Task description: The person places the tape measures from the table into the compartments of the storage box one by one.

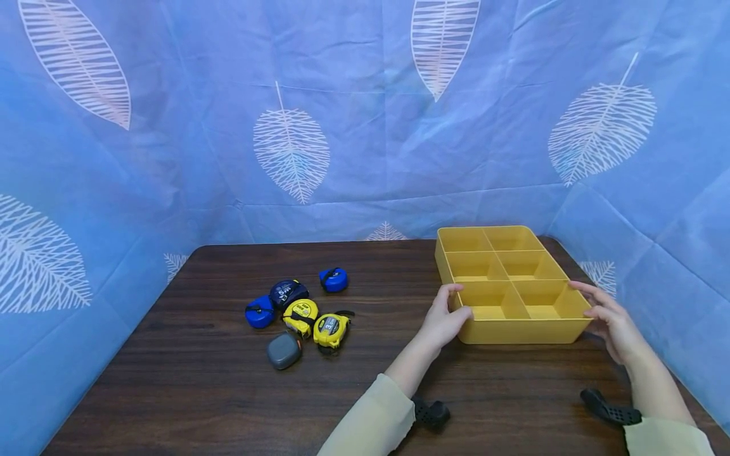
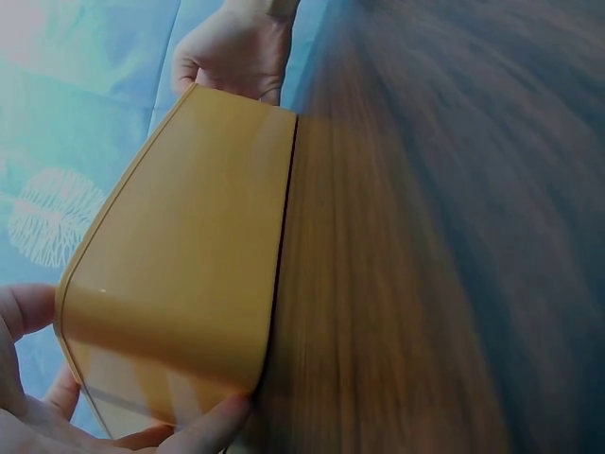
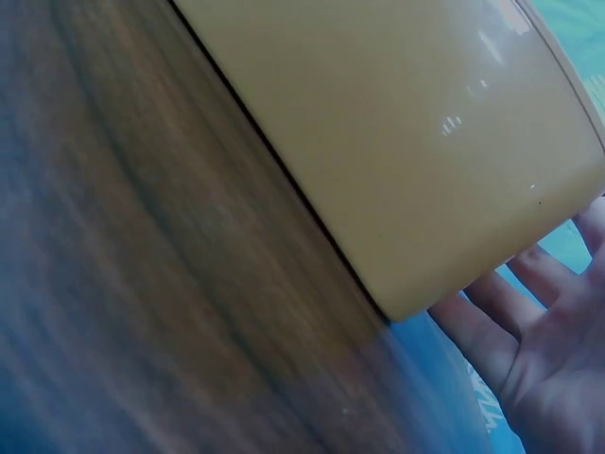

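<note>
A yellow divided storage box [image 1: 516, 332] stands on the right side of the table, its visible compartments bare. My left hand [image 1: 443, 316] grips its near left corner, with a thumb and finger at the rim. In the left wrist view, other fingers [image 2: 213, 424] of that hand reach low along the side wall. At the near right corner, my right hand [image 1: 613, 326] holds the box by the rim and side. The right wrist view shows its fingers [image 3: 492, 307] against the side wall. The box's underside is hidden.
Left of the box lie several tape measures: a lone blue one [image 1: 333, 279], another blue one [image 1: 260, 311], a dark blue one [image 1: 288, 293], two yellow ones, including the nearer one [image 1: 331, 330], and a rounded grey one [image 1: 284, 351]. Blue leaf-patterned cloth [image 1: 353, 158] hangs around the dark wooden table [image 1: 228, 405].
</note>
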`<state>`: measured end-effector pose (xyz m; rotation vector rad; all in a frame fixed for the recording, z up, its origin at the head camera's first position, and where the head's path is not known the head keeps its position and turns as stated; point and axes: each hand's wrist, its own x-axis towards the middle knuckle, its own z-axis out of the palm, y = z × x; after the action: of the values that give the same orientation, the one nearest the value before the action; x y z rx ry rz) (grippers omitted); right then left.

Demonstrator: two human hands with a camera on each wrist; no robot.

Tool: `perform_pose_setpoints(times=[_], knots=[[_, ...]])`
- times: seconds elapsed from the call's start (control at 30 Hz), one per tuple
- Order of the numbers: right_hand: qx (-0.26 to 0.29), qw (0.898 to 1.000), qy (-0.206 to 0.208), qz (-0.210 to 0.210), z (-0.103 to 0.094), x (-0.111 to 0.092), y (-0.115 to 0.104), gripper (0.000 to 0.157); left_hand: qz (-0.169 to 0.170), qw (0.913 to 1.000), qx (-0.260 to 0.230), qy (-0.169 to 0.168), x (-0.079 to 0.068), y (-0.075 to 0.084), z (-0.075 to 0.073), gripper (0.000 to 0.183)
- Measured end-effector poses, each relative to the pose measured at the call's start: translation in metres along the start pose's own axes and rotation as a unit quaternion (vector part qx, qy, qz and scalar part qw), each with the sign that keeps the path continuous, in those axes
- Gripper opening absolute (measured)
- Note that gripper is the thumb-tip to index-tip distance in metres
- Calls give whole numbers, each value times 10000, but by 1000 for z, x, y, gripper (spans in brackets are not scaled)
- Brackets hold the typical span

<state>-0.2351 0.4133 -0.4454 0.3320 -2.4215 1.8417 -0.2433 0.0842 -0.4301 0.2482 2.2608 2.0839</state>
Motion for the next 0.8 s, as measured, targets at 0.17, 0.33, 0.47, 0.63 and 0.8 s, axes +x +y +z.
perform_pose_setpoints(times=[0.17, 0.33, 0.47, 0.63, 0.8], knots=[[-8, 9999, -137, -73, 3, 0, -1, 53, 41, 10000, -22, -84, -1, -2, -5, 52], [59, 9998, -169, -33, 6, 1, -2, 52, 12, 9994, -261, -206, -2, -4, -9, 56], [203, 9994, -262, -66, 8, 1, -3, 54, -134, 9987, -363, -316, -4, -5, -12, 64], [87, 9987, -462, -188, 11, 0, -3, 58, -326, 9981, -279, -437, -7, -4, -18, 73], [-416, 9980, -473, -95, 15, -1, -4, 59, -444, 9969, -284, -586, -9, -5, -25, 78]])
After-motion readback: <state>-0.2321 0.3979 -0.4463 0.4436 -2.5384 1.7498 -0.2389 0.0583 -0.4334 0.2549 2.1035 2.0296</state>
